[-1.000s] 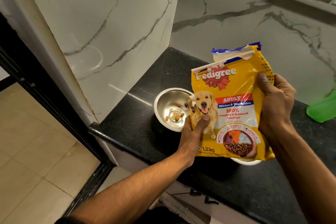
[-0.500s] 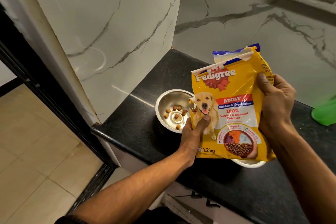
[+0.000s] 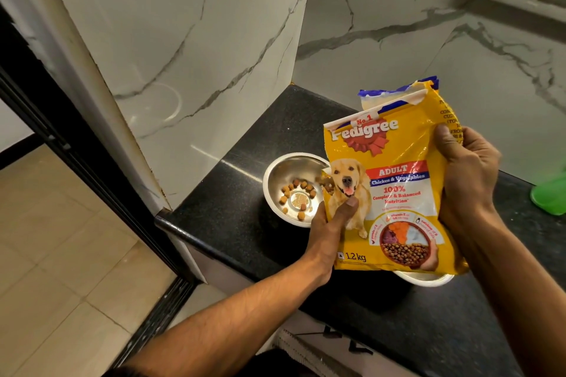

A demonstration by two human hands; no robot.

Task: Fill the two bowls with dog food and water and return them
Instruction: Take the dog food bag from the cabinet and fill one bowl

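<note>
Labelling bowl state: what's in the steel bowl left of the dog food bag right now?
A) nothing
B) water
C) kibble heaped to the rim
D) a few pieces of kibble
D: the steel bowl holds a few brown kibble pieces scattered over its shiny bottom, much of which still shows, while both hands hold the dog food bag tipped beside it.
</note>
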